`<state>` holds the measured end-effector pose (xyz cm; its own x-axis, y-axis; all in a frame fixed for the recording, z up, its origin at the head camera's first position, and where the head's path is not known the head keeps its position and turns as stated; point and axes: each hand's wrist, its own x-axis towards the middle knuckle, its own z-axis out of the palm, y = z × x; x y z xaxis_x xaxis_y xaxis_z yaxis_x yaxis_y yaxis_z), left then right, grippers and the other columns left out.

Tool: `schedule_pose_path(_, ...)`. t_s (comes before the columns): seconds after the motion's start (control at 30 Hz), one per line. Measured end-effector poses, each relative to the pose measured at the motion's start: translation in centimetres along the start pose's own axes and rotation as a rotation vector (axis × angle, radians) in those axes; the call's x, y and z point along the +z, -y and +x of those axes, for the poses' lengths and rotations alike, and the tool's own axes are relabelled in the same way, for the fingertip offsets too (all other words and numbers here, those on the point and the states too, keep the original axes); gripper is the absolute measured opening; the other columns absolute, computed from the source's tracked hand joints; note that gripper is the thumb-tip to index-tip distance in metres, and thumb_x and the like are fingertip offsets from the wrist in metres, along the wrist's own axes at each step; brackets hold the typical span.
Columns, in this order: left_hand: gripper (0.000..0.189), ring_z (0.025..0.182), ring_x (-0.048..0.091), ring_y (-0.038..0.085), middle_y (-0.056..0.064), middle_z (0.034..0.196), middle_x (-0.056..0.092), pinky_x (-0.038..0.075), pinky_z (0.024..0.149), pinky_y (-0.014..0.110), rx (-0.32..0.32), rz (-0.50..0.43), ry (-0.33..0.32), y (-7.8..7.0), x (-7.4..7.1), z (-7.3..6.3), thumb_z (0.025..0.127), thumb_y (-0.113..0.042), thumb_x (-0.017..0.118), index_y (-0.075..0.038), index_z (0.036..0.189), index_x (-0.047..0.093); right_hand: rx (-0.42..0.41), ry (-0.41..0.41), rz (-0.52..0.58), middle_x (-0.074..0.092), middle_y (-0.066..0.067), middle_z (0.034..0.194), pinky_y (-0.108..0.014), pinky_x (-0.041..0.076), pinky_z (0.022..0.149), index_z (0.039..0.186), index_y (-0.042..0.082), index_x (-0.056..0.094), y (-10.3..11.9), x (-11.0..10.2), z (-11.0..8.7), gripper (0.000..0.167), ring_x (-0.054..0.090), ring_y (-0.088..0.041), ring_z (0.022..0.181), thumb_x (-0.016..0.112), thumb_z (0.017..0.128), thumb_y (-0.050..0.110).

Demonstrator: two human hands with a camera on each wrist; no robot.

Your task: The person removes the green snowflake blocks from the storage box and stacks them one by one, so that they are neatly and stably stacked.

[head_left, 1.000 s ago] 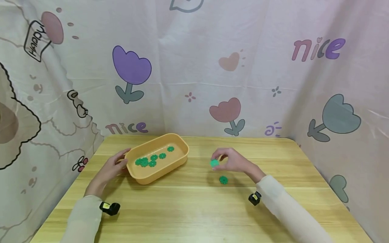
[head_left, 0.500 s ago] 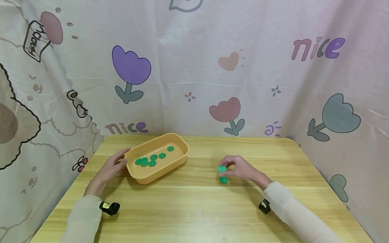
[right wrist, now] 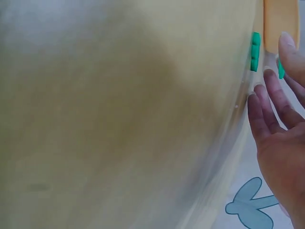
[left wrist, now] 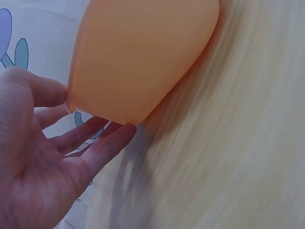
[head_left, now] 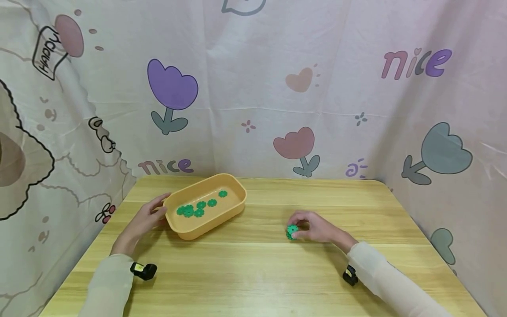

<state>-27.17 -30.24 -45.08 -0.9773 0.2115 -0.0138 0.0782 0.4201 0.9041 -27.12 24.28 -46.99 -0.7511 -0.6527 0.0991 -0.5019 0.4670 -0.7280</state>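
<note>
My right hand (head_left: 314, 226) pinches a green interlocking disc (head_left: 292, 228) between thumb and fingertips, just above the wood table. Right below it, partly covered, lies a second green disc (head_left: 289, 236). In the right wrist view the held disc (right wrist: 281, 69) sits at the thumb, while the other disc (right wrist: 255, 51) rests on the tabletop beyond the fingers. At the left, a yellow-orange tray (head_left: 211, 226) stands slanted with several green discs (head_left: 188, 211) in it. My left hand (head_left: 144, 220) holds its near-left end; in the left wrist view fingers touch the tray's outer wall (left wrist: 143, 57).
The wood table (head_left: 237, 277) ends at a printed cloth backdrop (head_left: 245, 88) behind and at both sides. A small black camera sits on each wrist, the left one (head_left: 144, 270) near the tray and the right one (head_left: 350, 275) over the table.
My right hand has moved toward me and slightly right, bringing its disc down over the one on the table. My left hand and the tray have stayed in place.
</note>
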Motion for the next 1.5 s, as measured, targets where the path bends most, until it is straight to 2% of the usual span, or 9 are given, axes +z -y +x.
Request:
schedule_pose_path(0.13, 0.059, 0.136, 0.047, 0.051, 0.037, 0.151, 0.037, 0.058, 0.101, 0.044, 0.003, -0.003, 0.000, -0.02, -0.01, 0.06, 0.112, -0.014, 0.041, -0.004, 0.165, 0.018, -0.005, 0.010, -0.021, 0.069, -0.003, 0.115, -0.028, 0.057, 0.093, 0.114, 0.011, 0.073, -0.05, 0.10, -0.13, 0.024, 0.062, -0.010, 0.099, 0.078, 0.092, 0.017)
schedule_pose_path(0.37, 0.059, 0.137, 0.046, 0.053, 0.037, 0.153, 0.036, 0.058, 0.102, 0.045, 0.002, -0.004, 0.002, -0.01, -0.02, 0.20, 0.112, -0.015, 0.042, -0.005, 0.165, 0.018, 0.001, 0.022, -0.040, 0.069, -0.002, 0.114, -0.027, 0.055, 0.087, 0.114, 0.013, 0.074, -0.14, 0.13, -0.22, 0.024, 0.060, -0.011, 0.097, 0.079, 0.091, 0.017)
schedule_pose_path(0.63, 0.059, 0.137, 0.045, 0.054, 0.038, 0.152, 0.036, 0.058, 0.102, 0.046, 0.007, -0.003, 0.003, 0.02, -0.03, 0.19, 0.112, -0.013, 0.041, -0.005, 0.165, 0.019, -0.007, 0.033, -0.039, 0.069, -0.003, 0.115, -0.024, 0.054, 0.089, 0.114, 0.014, 0.074, -0.28, 0.21, -0.17, 0.025, 0.061, -0.011, 0.101, 0.080, 0.090, 0.017)
schedule_pose_path(1.2, 0.060, 0.139, 0.045, 0.052, 0.035, 0.153, 0.036, 0.055, 0.105, 0.049, -0.032, -0.016, -0.004, 0.31, 0.09, 0.15, 0.111, -0.013, 0.041, -0.008, 0.166, 0.018, -0.027, 0.058, -0.069, 0.068, -0.003, 0.117, -0.024, 0.054, 0.090, 0.116, 0.015, 0.075, -0.35, 0.27, -0.03, 0.027, 0.060, -0.014, 0.103, 0.081, 0.090, 0.019)
schedule_pose_path(1.5, 0.059, 0.137, 0.046, 0.051, 0.036, 0.152, 0.037, 0.057, 0.104, 0.046, -0.015, -0.025, 0.000, 0.26, -0.01, 0.14, 0.112, -0.013, 0.041, -0.008, 0.166, 0.018, -0.037, 0.057, -0.087, 0.068, -0.002, 0.116, -0.024, 0.054, 0.091, 0.115, 0.015, 0.075, -0.38, 0.30, 0.04, 0.027, 0.061, -0.015, 0.104, 0.081, 0.090, 0.019)
